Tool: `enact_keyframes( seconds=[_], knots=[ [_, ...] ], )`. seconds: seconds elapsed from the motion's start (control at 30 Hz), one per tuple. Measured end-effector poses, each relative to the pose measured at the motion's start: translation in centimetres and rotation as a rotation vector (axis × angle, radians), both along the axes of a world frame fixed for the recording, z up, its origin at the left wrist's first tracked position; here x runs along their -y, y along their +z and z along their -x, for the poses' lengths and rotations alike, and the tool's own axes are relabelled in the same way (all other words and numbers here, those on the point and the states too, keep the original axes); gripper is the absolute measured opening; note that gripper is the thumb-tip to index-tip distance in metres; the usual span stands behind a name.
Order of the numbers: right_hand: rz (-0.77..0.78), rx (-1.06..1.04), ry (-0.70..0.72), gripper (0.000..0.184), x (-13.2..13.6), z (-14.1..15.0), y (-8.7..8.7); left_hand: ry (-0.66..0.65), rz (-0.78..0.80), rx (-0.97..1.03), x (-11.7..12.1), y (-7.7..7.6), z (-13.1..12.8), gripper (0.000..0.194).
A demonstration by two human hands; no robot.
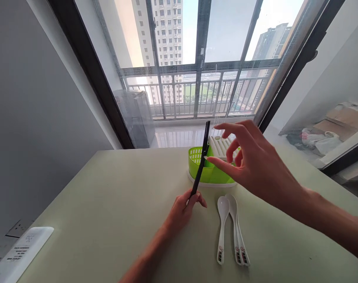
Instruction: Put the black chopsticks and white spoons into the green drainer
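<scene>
My left hand (pixel 183 208) grips a bundle of black chopsticks (pixel 200 173) by the lower end, and they lean upright with tips of uneven height. Above and right of them, my right hand (pixel 243 153) is raised with thumb and index finger spread apart, nothing between them. Its thumb tip is close to the chopsticks; whether it touches them I cannot tell. Behind both hands stands a green cutlery holder (pixel 215 175) with a perforated left part and a white slotted top, partly hidden by my right hand. White spoons (pixel 224 208) lie nearer me, handles toward me.
The pale table (pixel 122 204) reaches back to a glazed sliding door with a balcony railing (pixel 179 94) beyond. A white device with printed labels (pixel 27 245) lies at the table's left edge. Cardboard and plastic bags (pixel 326 139) are off to the right.
</scene>
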State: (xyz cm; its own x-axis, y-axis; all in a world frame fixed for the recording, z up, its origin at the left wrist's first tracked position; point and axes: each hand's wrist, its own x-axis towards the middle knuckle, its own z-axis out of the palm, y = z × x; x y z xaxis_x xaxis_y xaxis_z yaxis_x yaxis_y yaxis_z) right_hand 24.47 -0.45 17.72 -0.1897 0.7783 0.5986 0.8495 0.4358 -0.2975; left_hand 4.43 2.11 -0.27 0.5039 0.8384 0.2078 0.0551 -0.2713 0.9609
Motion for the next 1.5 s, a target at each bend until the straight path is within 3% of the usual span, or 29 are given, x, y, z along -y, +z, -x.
enact_keyframes(
  seconds=[0.1, 0.17, 0.33, 0.5, 0.77, 1.0, 1.2, 1.33, 1.43, 1.5],
  knots=[
    [0.280, -0.139, 0.156, 0.034, -0.3, 0.6, -0.9, -0.067, 0.017, 0.001, 0.2, 0.4, -0.1, 0.038],
    [0.372, -0.147, 0.229, 0.027, -0.3, 1.0, -1.9, -0.110, 0.014, -0.027, 0.3, 0.8, -0.1, 0.040],
    [0.310, -0.086, 0.193, 0.041, -0.6, 1.0, -3.1, -0.080, -0.016, -0.084, 0.3, 1.0, -0.1, 0.039],
    [0.303, -0.090, 0.184, 0.041, -1.0, 0.8, -3.7, 0.020, -0.038, -0.155, 0.1, 0.1, -0.1, 0.035],
    [0.343, -0.145, 0.186, 0.040, -0.8, 1.7, -5.5, 0.020, -0.082, -0.179, 0.0, -0.2, 0.1, 0.033],
    [0.288, -0.209, 0.139, 0.030, -0.3, 1.0, -3.7, -0.022, -0.055, -0.191, -0.2, -0.1, 0.0, 0.032],
    [0.236, -0.326, 0.104, 0.036, -0.7, -0.5, -2.4, -0.025, 0.009, -0.174, -0.5, -0.8, 0.0, 0.029],
    [0.070, -0.519, 0.016, 0.034, -1.6, -2.6, 1.0, -0.015, 0.081, -0.137, -0.7, -1.1, 0.0, 0.029],
    [-0.163, -0.554, -0.061, 0.027, -2.6, -3.9, 3.7, -0.015, 0.105, -0.118, -0.7, -1.2, -0.1, 0.029],
    [-0.218, -0.546, -0.072, 0.023, -3.4, -4.3, 4.8, -0.014, 0.109, -0.124, -0.8, -1.3, -0.1, 0.028]
  ],
)
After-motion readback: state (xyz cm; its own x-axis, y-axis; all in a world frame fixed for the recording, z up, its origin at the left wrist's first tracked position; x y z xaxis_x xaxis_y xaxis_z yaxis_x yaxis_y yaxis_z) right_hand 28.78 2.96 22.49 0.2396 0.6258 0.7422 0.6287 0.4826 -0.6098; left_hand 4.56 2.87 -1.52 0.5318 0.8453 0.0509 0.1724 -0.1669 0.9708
